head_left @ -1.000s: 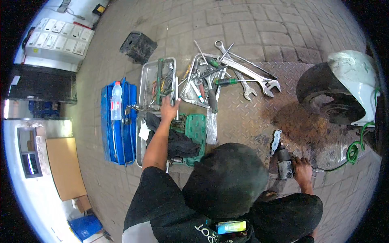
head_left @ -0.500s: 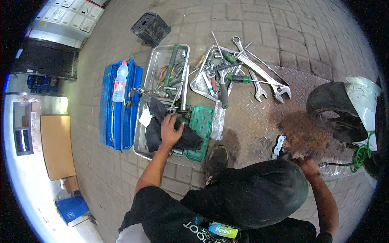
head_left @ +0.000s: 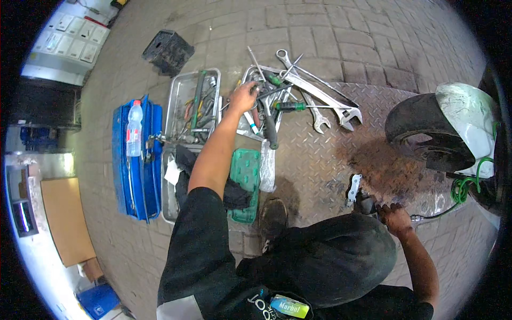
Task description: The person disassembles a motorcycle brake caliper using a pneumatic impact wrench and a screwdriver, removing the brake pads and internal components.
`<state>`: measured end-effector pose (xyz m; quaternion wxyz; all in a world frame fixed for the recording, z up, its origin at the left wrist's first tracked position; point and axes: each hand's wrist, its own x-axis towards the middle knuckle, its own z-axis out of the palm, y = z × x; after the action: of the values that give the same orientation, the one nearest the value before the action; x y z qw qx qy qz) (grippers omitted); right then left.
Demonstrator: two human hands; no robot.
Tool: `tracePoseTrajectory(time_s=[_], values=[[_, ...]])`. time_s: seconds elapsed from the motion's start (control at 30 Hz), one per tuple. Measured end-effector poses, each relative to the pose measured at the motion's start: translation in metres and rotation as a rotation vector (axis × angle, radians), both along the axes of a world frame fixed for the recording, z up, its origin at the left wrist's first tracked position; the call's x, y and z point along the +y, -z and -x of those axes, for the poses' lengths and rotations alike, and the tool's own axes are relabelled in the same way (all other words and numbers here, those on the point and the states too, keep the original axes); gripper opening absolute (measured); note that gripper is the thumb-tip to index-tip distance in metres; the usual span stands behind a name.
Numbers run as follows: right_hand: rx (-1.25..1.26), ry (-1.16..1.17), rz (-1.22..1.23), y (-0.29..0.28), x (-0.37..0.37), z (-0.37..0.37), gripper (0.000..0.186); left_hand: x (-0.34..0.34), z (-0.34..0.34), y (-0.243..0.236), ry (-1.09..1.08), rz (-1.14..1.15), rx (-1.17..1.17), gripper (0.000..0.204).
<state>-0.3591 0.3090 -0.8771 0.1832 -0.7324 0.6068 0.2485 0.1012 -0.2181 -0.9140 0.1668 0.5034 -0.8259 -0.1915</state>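
Note:
My left hand (head_left: 244,98) reaches into the far metal tray (head_left: 253,129) of hand tools, its fingers bent among the handles. Whatever they grip there is too small to make out. Beside it lie a ratchet with a dark handle (head_left: 270,125) and a green-handled screwdriver (head_left: 291,106). At the right, my right hand (head_left: 397,218) is closed round a dark air tool (head_left: 366,204), partly hidden behind my knee. A hose fitting (head_left: 416,218) joins the tool to a green coiled air hose (head_left: 462,191). A pale metal plate with holes (head_left: 353,188) lies by the tool.
A large adjustable wrench (head_left: 348,115) and a combination wrench (head_left: 320,120) lie on the diamond-plate sheet (head_left: 304,154). Black cloth (head_left: 237,196) covers part of a green case (head_left: 247,165). A blue toolbox (head_left: 151,176) carries a plastic bottle (head_left: 134,128). A wheel (head_left: 405,128) stands right.
My left hand has left the black cloth and moved forward to the far tool tray. My right hand keeps its hold on the air tool, which now shows more. The view has shifted slightly.

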Motion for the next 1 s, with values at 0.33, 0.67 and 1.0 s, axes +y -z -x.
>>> tracePoseTrajectory(time_s=[0.33, 0.67, 1.0], values=[[-0.008, -0.182, -0.108, -0.053, -0.049, -0.03, 0.055, -0.026, -0.002, 0.044, -0.065, -0.249, 0.123, 0.043], [-0.061, -0.205, -0.105, -0.052, -0.065, -0.023, 0.054, -0.023, -0.012, 0.022, 0.054, -0.474, 0.028, 0.043], [-0.103, -0.223, 0.101, -0.004, -0.029, 0.008, 0.041, 0.179, -0.112, -0.045, 0.007, -0.08, -0.24, 0.047]])
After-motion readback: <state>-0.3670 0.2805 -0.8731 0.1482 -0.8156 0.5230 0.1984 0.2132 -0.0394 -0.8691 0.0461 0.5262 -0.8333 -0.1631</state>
